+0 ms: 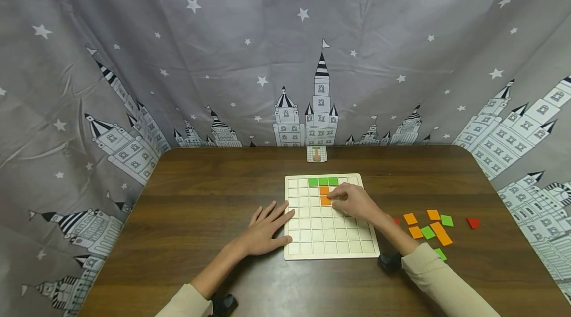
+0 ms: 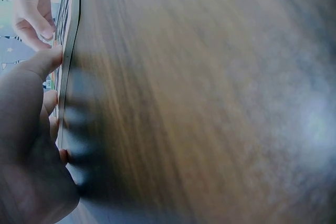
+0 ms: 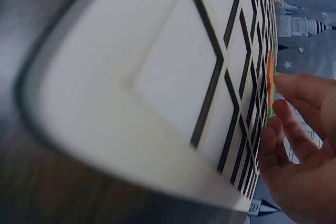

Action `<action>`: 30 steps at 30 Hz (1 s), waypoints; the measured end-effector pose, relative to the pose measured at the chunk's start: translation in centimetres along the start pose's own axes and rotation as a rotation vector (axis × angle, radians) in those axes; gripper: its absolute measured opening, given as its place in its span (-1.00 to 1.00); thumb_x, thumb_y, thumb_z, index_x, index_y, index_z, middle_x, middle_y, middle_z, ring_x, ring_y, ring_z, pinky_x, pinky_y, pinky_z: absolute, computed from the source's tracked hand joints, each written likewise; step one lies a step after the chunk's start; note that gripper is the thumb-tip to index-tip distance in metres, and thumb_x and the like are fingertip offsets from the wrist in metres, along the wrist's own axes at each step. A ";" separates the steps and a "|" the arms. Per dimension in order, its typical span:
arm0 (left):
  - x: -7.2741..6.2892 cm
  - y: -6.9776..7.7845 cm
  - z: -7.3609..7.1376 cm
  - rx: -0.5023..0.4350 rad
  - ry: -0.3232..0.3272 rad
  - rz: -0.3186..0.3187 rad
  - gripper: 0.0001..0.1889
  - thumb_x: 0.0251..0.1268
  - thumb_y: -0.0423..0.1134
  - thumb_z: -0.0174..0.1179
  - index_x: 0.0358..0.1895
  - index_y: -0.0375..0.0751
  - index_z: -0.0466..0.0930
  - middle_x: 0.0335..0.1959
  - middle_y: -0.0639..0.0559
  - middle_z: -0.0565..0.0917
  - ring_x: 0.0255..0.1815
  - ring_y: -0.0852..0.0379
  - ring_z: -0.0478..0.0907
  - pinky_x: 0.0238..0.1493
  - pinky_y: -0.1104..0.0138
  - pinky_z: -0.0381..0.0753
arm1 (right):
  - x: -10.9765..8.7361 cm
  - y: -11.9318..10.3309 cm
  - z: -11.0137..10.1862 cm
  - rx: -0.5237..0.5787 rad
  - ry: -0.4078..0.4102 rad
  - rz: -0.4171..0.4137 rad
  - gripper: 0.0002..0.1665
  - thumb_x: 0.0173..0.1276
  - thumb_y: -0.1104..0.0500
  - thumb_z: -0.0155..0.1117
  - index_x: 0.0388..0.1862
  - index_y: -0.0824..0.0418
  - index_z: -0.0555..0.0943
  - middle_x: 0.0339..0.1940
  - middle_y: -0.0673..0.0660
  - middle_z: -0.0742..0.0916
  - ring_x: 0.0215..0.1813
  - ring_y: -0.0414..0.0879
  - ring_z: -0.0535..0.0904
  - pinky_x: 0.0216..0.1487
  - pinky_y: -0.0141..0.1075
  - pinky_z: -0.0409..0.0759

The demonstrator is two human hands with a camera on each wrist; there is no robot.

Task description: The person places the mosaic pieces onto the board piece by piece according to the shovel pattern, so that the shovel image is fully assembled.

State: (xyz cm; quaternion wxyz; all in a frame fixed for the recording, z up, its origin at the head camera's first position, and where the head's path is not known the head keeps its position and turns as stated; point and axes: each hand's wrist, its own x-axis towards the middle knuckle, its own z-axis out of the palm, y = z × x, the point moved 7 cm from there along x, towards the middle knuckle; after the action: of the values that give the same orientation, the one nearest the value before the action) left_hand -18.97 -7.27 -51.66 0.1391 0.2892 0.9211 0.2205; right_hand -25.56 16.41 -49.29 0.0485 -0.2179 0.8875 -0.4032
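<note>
Left hand [image 1: 264, 234] spread against the board [image 1: 318, 234]'s left edge, probably steadying it. Right hand [image 1: 355, 202]'s fingertips at the lower orange tile [image 1: 324, 201], in the grid; pinching or pressing, can't tell.

Grey curtain [image 1: 276, 29] with white stars [image 1: 303, 14], printed black-and-white castles [image 1: 321, 121], dark brown wooden table [image 1: 209, 188]

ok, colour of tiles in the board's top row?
The three tiles are green; clearest in head view.
</note>
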 end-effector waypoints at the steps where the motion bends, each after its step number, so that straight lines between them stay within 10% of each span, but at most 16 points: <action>1: 0.0 0.0 0.0 -0.002 -0.001 0.000 -0.28 0.47 0.18 0.04 0.60 0.04 0.14 0.62 0.00 0.01 0.61 -0.19 -0.19 0.42 -0.25 -0.27 | -0.2 0.1 -0.3 0.008 0.005 0.004 -0.78 0.25 0.36 0.39 -0.11 0.28 0.78 -0.12 0.08 0.74 -0.07 0.01 0.61 -0.05 -0.13 0.56; 30: -0.4 -0.3 0.2 0.004 -0.006 0.003 -0.28 0.47 0.20 0.03 0.60 0.07 0.13 0.63 0.03 -0.01 0.61 -0.17 -0.20 0.43 -0.24 -0.28 | -10.0 4.4 -11.4 -0.110 0.219 0.180 -0.49 0.38 0.05 0.39 0.22 0.29 0.62 0.20 0.36 0.63 0.19 0.37 0.52 0.03 0.25 0.48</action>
State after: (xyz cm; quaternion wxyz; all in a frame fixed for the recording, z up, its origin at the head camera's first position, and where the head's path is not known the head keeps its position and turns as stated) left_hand -18.73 -7.67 -51.90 0.1409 0.2914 0.9207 0.2181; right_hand -21.09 31.14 -45.77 -0.0245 -0.0946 0.9242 -0.3693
